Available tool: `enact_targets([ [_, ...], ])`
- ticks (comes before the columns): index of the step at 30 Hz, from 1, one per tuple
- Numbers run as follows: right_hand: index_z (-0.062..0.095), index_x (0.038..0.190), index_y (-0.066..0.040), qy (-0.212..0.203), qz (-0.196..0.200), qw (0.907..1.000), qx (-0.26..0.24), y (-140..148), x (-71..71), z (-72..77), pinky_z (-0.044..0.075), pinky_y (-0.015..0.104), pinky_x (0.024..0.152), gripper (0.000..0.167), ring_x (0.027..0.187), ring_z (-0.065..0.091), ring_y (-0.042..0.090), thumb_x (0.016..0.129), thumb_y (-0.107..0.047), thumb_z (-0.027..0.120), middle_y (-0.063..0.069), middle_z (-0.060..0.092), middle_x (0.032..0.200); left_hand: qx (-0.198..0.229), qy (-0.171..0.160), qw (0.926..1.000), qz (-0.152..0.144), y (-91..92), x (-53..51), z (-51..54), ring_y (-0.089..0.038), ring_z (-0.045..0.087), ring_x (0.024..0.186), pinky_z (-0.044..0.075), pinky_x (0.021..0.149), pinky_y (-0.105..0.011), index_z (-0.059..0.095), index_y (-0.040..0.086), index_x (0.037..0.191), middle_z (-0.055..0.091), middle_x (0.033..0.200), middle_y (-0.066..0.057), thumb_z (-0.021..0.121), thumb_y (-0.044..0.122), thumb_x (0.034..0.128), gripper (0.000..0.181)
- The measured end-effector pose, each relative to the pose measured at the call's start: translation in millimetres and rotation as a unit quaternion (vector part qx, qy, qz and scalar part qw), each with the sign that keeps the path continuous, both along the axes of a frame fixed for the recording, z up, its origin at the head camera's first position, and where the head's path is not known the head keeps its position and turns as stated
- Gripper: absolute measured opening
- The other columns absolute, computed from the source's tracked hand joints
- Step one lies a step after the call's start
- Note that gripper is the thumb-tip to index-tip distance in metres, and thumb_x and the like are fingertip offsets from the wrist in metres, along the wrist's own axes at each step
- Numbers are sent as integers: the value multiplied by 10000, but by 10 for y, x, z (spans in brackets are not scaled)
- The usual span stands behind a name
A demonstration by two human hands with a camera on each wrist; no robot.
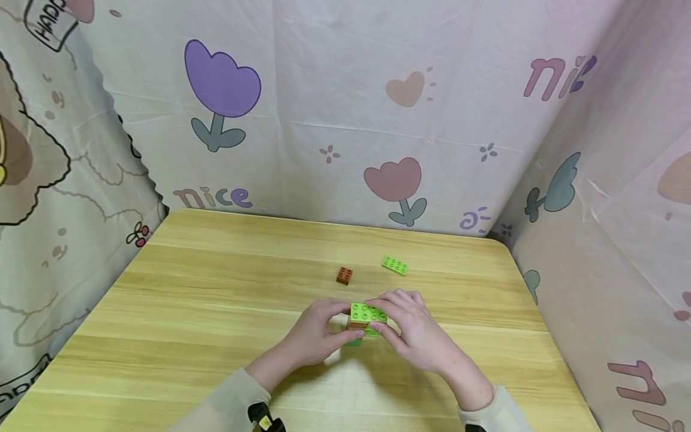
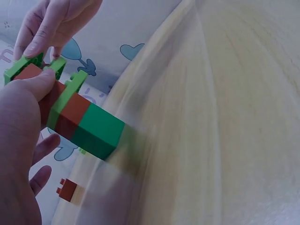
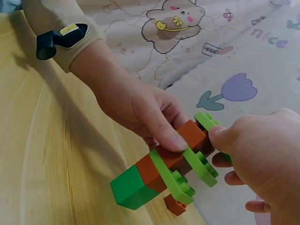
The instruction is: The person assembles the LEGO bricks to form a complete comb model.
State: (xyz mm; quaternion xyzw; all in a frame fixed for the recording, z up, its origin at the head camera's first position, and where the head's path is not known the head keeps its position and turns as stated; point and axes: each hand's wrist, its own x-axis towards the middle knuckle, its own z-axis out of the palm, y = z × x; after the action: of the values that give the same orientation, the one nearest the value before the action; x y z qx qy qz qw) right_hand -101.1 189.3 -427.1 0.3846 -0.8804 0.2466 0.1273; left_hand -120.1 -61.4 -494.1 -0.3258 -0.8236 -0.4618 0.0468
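A tower of toy building bricks stands on the table, with a dark green brick (image 2: 98,133) at its foot. Above that, brown bricks (image 3: 152,171) alternate with flat light green bricks (image 3: 173,180) that jut out to one side. My left hand (image 1: 318,333) grips the tower's upper part, its thumb against a brown side. At the top, my right hand (image 1: 412,327) pinches the uppermost light green brick (image 1: 369,312) near its jutting end. In the head view the hands and the top brick hide most of the tower.
Behind the tower a loose brown brick (image 1: 344,275) lies on the wooden table (image 1: 216,276). Farther back and to the right is a loose light green brick (image 1: 395,265). Printed cloth (image 1: 324,90) hangs along the table's back and sides.
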Motion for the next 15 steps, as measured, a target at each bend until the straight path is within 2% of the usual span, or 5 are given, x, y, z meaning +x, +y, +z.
enact_targets([
  [4, 684, 1367, -171, 28, -1, 10000, 12, 0, 0, -7, 391, 414, 951, 369, 1111, 565, 77, 1023, -300, 716, -148, 658, 1234, 73, -178, 9998, 62, -10, 19, 65, -87, 637, 1187, 525, 1012, -473, 715, 275, 1310, 691, 1274, 181, 765, 533, 950, 446],
  [7, 681, 1373, -168, 46, 8, 10000, 21, 0, 0, -10, 388, 417, 949, 374, 1108, 565, 80, 1024, -298, 717, -145, 657, 1235, 271, -144, 9994, 129, -17, 37, 126, -103, 627, 1222, 516, 1032, -492, 700, 223, 1359, 677, 1308, 173, 769, 499, 961, 489],
  [10, 680, 1375, -161, 58, 15, 10000, 13, 4, 0, -13, 386, 422, 950, 379, 1106, 568, 83, 1021, -291, 723, -142, 657, 1230, 448, 229, 9987, 98, -18, 28, 176, -119, 632, 1233, 515, 1027, -508, 700, 182, 1360, 681, 1326, 151, 775, 429, 977, 461],
  [15, 678, 1377, -171, 37, 0, 10000, -33, 1, 0, -8, 389, 437, 961, 380, 1111, 572, 79, 1017, -283, 730, -147, 659, 1229, 478, 927, 9945, 51, -8, -2, 238, -105, 672, 1162, 528, 988, -493, 740, 208, 1291, 729, 1250, 127, 774, 376, 987, 349],
])
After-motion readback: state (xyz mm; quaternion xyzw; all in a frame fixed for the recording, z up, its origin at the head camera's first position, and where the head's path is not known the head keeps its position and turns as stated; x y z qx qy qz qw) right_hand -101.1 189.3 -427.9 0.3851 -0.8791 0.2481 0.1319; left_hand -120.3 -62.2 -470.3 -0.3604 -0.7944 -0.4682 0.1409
